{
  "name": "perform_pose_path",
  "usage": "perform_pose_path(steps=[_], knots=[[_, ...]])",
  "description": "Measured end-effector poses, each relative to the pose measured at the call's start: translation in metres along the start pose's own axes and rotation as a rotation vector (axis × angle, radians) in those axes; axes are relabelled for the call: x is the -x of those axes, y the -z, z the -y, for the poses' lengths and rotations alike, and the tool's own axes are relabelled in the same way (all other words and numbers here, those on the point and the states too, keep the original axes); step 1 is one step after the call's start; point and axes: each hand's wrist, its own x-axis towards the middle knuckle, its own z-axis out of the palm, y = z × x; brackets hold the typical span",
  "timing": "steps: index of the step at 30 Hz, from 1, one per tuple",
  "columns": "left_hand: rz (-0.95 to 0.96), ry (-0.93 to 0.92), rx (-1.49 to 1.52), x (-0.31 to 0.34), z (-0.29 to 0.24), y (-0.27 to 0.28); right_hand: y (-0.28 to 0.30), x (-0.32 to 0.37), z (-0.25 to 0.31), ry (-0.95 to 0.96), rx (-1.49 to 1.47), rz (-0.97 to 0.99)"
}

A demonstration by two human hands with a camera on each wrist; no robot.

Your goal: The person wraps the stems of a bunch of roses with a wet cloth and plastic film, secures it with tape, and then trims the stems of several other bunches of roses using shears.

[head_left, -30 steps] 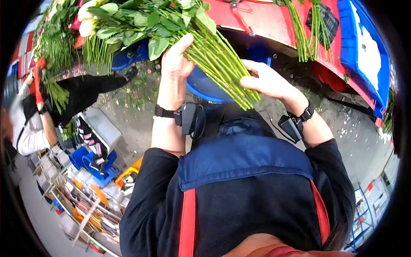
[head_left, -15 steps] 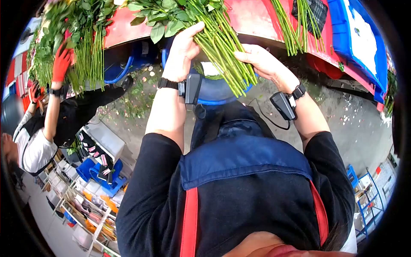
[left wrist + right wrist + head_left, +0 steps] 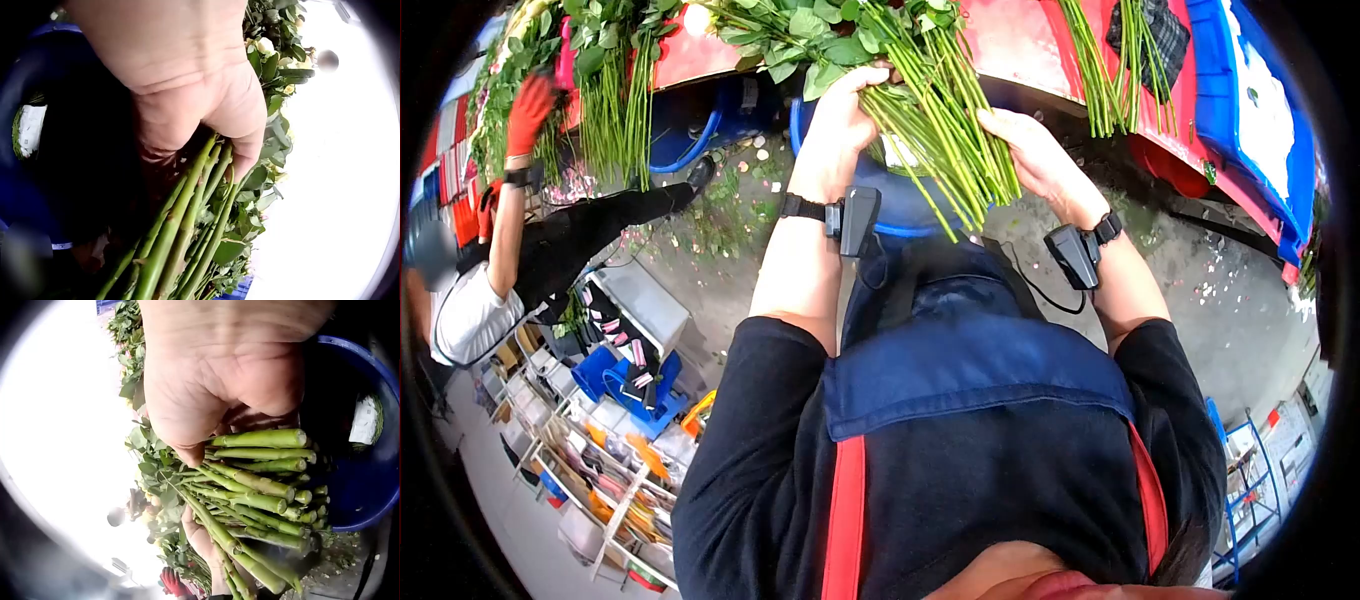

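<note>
A bunch of long-stemmed roses (image 3: 945, 120) slants over the near edge of the red table, its leafy end farther away and its cut ends toward me. My left hand (image 3: 840, 125) grips the bunch near the leaves, with the thumb along one side in the left wrist view. Lower down, my right hand (image 3: 1040, 150) holds the stems from the other side. In the right wrist view, its thumb lies over the stems (image 3: 262, 487) and its other fingers are partly hidden behind them. The cut ends stand at uneven lengths, and one stem angles away from the rest.
Below the bunch stands a blue bucket (image 3: 375, 506) with a white-wrapped bundle inside. More stems (image 3: 1090, 80) and a blue crate (image 3: 1220, 90) lie on the red table (image 3: 1020, 40) at right. Another person in red gloves (image 3: 528, 115) works at left beside hanging greenery.
The stems in my hands have tilted steeper and spread apart at the cut ends. The other person's gloved hand has risen from a held bunch to the greenery on the table.
</note>
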Motion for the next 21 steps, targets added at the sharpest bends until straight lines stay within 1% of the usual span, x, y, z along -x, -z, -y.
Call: perform_pose_path(steps=[1, 3, 4, 5, 7, 8, 9, 11, 12, 13, 15, 16, 17, 19, 21], knots=[[-0.02, -0.008, -0.038, 0.005, -0.003, -0.005, -0.001, 0.001, 0.0, 0.013, 0.019, -0.025], [0.031, 0.038, -0.045, 0.009, -0.011, 0.001, -0.001, 0.003, 0.002, 0.037, 0.056, -0.076], [0.033, 0.012, -0.08, 0.011, -0.013, 0.003, -0.002, 0.004, 0.003, 0.037, 0.071, -0.091], [0.032, 0.009, -0.092, 0.011, -0.015, 0.008, 0.002, 0.007, 0.008, -0.003, 0.227, -0.136], [0.034, 0.004, -0.123, 0.011, -0.019, 0.017, -0.014, 0.01, 0.011, 0.065, 0.199, -0.162], [0.015, 0.012, -0.131, 0.009, -0.016, 0.022, -0.02, 0.013, 0.015, 0.062, 0.205, -0.164], [0.042, 0.026, -0.101, 0.011, -0.018, 0.019, -0.024, 0.011, 0.015, 0.032, 0.219, -0.159], [-0.046, 0.07, -0.106, 0.02, -0.019, 0.014, -0.029, 0.006, 0.016, -0.023, 0.247, -0.156], [0.015, 0.074, -0.098, 0.019, -0.02, 0.015, -0.03, 0.002, 0.015, -0.08, 0.281, -0.187], [-0.002, 0.086, -0.122, 0.021, -0.017, 0.017, -0.034, 0.0, 0.015, -0.087, 0.333, -0.179], [0.014, 0.123, -0.108, 0.029, -0.02, 0.019, -0.054, -0.004, 0.008, 0.022, 0.364, -0.31], [0.019, 0.116, -0.141, 0.031, -0.021, 0.02, -0.063, -0.005, 0.007, 0.094, 0.425, -0.376], [0.016, 0.095, -0.172, 0.026, -0.018, 0.026, -0.07, -0.004, 0.006, 0.201, 0.561, -0.428], [0.138, 0.082, -0.063, 0.018, -0.015, 0.037, -0.083, 0.0, 0.013, 0.133, 0.74, -0.566], [0.243, 0.139, -0.029, 0.021, -0.019, 0.034, -0.089, 0.006, 0.011, 0.189, 0.791, -0.637]])
